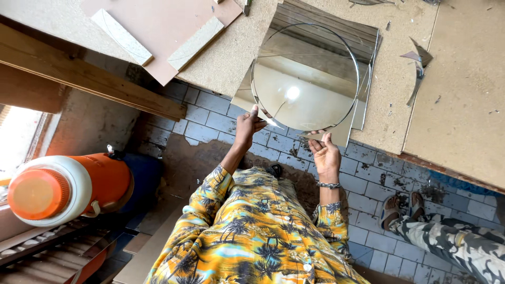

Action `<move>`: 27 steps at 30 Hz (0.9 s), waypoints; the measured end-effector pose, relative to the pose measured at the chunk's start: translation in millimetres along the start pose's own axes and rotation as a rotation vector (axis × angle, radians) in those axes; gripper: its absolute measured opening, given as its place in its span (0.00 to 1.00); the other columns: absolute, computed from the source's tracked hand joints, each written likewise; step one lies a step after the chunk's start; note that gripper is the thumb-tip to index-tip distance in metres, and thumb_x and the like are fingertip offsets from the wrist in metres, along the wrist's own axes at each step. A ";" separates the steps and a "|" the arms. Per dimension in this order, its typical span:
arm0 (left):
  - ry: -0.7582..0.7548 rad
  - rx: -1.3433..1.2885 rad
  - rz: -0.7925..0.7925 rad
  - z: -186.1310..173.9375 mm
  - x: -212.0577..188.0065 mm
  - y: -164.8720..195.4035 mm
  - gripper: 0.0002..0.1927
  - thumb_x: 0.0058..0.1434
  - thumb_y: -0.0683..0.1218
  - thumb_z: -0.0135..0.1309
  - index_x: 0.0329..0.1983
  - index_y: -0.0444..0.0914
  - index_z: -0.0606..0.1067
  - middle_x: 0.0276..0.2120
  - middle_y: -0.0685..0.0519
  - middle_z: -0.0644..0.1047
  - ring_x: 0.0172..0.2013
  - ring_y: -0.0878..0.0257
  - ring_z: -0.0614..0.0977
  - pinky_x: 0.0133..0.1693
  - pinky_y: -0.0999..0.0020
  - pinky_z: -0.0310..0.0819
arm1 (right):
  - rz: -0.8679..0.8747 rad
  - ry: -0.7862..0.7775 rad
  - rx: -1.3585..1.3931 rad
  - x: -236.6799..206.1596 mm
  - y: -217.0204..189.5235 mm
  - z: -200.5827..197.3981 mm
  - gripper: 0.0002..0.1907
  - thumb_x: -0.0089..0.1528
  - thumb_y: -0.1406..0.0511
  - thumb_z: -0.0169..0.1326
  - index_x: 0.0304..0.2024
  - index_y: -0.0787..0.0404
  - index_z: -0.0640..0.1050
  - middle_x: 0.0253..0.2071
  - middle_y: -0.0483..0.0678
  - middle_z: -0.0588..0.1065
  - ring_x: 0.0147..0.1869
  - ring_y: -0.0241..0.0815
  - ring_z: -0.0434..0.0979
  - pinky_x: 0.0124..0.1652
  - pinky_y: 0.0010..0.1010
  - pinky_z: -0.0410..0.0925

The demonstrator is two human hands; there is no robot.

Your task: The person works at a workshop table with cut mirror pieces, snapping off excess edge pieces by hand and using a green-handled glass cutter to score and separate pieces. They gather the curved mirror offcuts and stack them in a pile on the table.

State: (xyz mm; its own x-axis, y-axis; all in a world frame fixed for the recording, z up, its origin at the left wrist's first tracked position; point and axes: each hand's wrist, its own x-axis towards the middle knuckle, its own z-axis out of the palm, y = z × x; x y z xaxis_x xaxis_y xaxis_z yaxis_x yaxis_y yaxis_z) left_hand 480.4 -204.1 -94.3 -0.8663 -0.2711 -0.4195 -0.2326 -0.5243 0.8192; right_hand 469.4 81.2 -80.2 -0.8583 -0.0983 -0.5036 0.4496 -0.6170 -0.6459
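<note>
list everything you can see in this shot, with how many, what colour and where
round mirror: one, silvery, on the board table, at both hands
square mirror sheets: a stack, count unclear, silvery, under the round mirror
board table: one, tan chipboard, top
glass offcuts: a few, grey, on the table, right
flat panels: several, pink and beige, top left
jug: one, orange and white, left
tiled floor: grey, centre
another person's legs: camouflage trousers, sandals, bottom right
left hand: on the mirror's edge
right hand: bracelet, at the mirror's lower edge

Round mirror (305, 79) (scored circle) flat atop square mirror sheets (368, 42), overhanging chipboard edge
</note>
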 end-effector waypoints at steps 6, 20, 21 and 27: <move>-0.030 0.203 0.103 -1.6 -6.8 26.9 0.26 0.73 0.54 0.40 0.40 0.27 0.78 0.34 0.41 0.84 0.33 0.55 0.89 0.37 0.62 0.88 | -0.335 0.251 -0.484 -28.0 5.3 -6.6 0.18 0.71 0.59 0.46 0.53 0.68 0.75 0.48 0.56 0.81 0.48 0.47 0.85 0.48 0.41 0.77; -0.323 1.122 0.725 39.0 5.2 180.1 0.15 0.71 0.45 0.45 0.42 0.31 0.80 0.26 0.41 0.81 0.20 0.56 0.80 0.26 0.60 0.75 | -1.241 -0.020 -1.854 -45.6 -71.0 83.1 0.04 0.66 0.66 0.62 0.36 0.56 0.85 0.36 0.47 0.84 0.36 0.40 0.82 0.42 0.33 0.72; -0.419 1.131 0.637 43.2 11.1 182.3 0.15 0.70 0.44 0.44 0.41 0.32 0.80 0.24 0.43 0.80 0.19 0.57 0.79 0.26 0.61 0.75 | -1.262 -0.048 -1.868 -41.5 -75.0 92.8 0.04 0.65 0.67 0.63 0.35 0.55 0.85 0.37 0.46 0.84 0.36 0.39 0.82 0.41 0.32 0.72; -1.057 0.736 0.332 55.0 32.4 162.6 0.24 0.78 0.57 0.37 0.50 0.33 0.76 0.35 0.52 0.84 0.30 0.67 0.86 0.33 0.66 0.82 | -1.278 0.003 -1.913 -24.9 -91.5 136.7 0.07 0.64 0.67 0.65 0.45 0.59 0.84 0.45 0.48 0.82 0.44 0.43 0.82 0.46 0.35 0.75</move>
State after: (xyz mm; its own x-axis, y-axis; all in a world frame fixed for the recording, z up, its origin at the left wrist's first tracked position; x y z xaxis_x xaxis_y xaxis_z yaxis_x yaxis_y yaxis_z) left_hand 390.2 -253.7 46.9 -0.7745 0.6288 0.0692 0.1621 0.0916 0.9825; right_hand 415.8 33.4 69.9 -0.7938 -0.3919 0.4651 -0.5002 0.8557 -0.1328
